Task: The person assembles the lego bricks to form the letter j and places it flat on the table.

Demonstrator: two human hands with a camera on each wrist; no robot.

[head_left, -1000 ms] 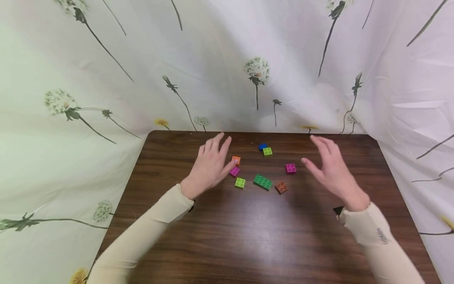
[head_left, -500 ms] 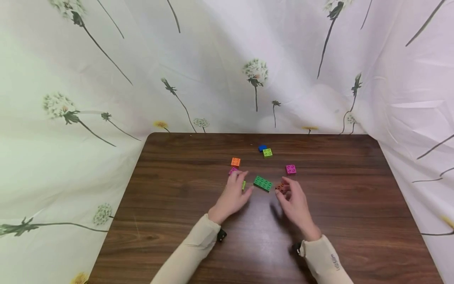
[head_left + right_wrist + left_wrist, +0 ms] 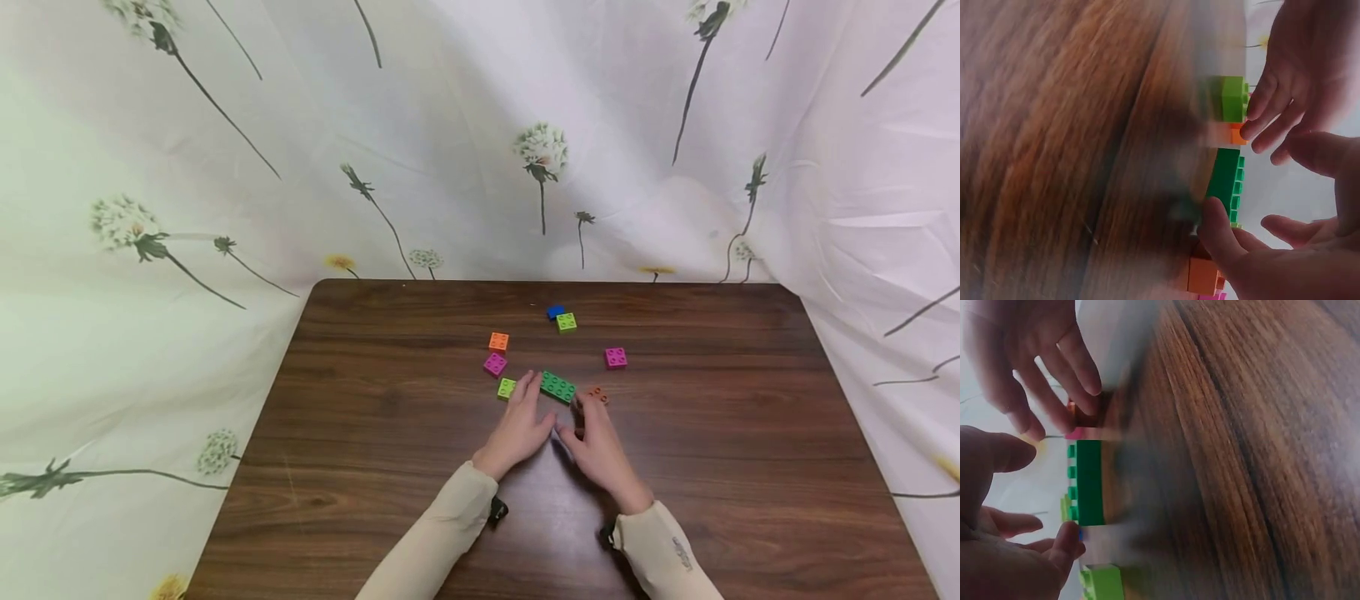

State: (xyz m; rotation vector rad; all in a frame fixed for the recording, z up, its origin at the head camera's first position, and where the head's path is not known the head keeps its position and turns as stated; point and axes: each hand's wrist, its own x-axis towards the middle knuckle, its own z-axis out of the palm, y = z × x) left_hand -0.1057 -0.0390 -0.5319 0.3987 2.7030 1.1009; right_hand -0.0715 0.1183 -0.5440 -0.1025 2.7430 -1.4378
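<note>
A long green building brick (image 3: 558, 387) lies on the wooden table between my two hands, studs up. My left hand (image 3: 516, 433) is at its left end, fingers loosely bent, with a lime brick (image 3: 506, 388) partly behind them. At the other end is my right hand (image 3: 602, 450), its fingers partly covering a brown brick (image 3: 599, 395). The thumbs point toward each other in front of the green brick. In the left wrist view, the fingertips of the left hand (image 3: 1016, 550) are by the end of the green brick; whether they touch it I cannot tell. Neither hand grips a brick.
To the left lie a magenta brick (image 3: 495, 364) and an orange brick (image 3: 498, 342). Farther back, a blue brick (image 3: 555, 312) is beside another lime brick (image 3: 566, 322). A second magenta brick (image 3: 616, 358) is at the right. A flowered cloth (image 3: 450, 167) hangs behind the table (image 3: 360, 400).
Both hands have come down and inward from wide apart to the green brick. The right hand has moved left from the brown brick, the left hand right, uncovering the left magenta brick.
</note>
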